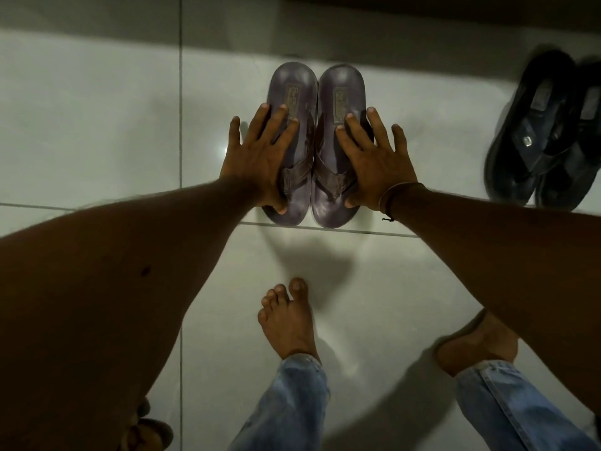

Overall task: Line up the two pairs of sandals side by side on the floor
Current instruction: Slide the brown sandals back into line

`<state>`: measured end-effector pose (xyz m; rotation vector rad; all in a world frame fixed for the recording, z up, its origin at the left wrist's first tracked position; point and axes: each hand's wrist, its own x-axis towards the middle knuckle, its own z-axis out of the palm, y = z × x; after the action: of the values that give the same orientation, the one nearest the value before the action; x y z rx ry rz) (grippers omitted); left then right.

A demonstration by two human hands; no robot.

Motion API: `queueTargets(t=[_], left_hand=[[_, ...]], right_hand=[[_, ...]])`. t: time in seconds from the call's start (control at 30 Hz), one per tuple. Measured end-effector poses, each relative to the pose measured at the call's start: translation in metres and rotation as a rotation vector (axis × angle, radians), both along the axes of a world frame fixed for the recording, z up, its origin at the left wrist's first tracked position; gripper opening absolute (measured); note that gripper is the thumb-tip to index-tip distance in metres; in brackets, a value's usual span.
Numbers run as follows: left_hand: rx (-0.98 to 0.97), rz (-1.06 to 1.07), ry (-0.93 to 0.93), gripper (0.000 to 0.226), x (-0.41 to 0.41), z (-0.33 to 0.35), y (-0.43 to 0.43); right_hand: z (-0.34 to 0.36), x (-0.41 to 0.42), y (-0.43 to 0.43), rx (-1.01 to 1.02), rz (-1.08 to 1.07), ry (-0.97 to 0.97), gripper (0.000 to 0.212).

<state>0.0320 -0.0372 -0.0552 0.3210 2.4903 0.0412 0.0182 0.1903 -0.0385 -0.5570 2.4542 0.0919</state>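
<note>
A pair of brown sandals stands side by side on the white tiled floor, touching each other, toes toward me. My left hand lies flat with fingers spread on the outer side of the left brown sandal. In the same way, my right hand presses against the outer side of the right brown sandal. A second pair, black sandals, sits at the far right, angled and partly overlapping, apart from the brown pair.
My bare left foot and right foot, in blue jeans, stand on the tiles just below the brown pair. A dark shadow band runs along the top of the floor.
</note>
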Motion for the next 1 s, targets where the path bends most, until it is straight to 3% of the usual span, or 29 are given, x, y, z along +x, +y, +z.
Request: queueTargets(t=[0.1,0.2,0.3,0.33,0.37,0.4,0.43,0.47,0.53,0.6,0.63,0.67,0.83,1.0], left_hand=[[0.076,-0.039,0.043,0.159,0.006,-0.002,-0.01],[-0.051,-0.027,0.025,0.167,-0.002,0.012,-0.011],[0.006,0.021,0.008,0.168,-0.008,0.021,-0.004],[0.081,0.189,-0.133,0.152,0.004,0.028,0.013],[0.156,0.4,-0.122,0.117,0.027,0.03,0.007],[0.0,0.368,-0.011,0.074,0.073,0.031,0.017],[-0.039,0.403,-0.154,0.046,0.138,0.036,0.042],[-0.024,0.415,-0.31,0.037,0.172,0.042,0.066],[-0.014,0.256,-0.31,0.052,0.124,0.051,0.096],[0.136,0.113,-0.199,0.118,0.01,0.056,0.142],[0.094,-0.037,-0.122,0.143,-0.033,0.063,0.158],[0.124,-0.14,-0.039,0.154,-0.055,0.064,0.18],[0.2,-0.234,0.032,0.154,-0.059,0.045,0.299],[0.195,-0.273,0.073,0.152,-0.077,0.026,0.374]], right_hand=[[-0.001,0.0,0.001,-0.02,-0.005,-0.005,0.135],[0.004,0.001,0.002,-0.087,-0.026,0.004,0.134],[0.018,0.007,0.02,-0.16,-0.081,0.002,0.134],[0.024,0.01,0.031,-0.157,-0.1,-0.001,0.137],[0.03,0.014,0.045,-0.133,-0.117,-0.006,0.14],[0.036,0.018,0.063,-0.1,-0.137,-0.007,0.143],[0.042,0.022,0.084,-0.072,-0.163,-0.004,0.145],[0.046,0.027,0.104,-0.052,-0.193,-0.004,0.145],[0.057,0.03,0.155,-0.007,-0.258,-0.005,0.145],[0.065,0.028,0.208,0.051,-0.3,0.003,0.145],[0.068,0.026,0.232,0.074,-0.317,0.01,0.144],[0.07,0.024,0.259,0.096,-0.335,0.019,0.144],[0.066,0.001,0.358,0.149,-0.396,0.021,0.136],[0.044,-0.034,0.397,0.15,-0.309,-0.014,0.138]])
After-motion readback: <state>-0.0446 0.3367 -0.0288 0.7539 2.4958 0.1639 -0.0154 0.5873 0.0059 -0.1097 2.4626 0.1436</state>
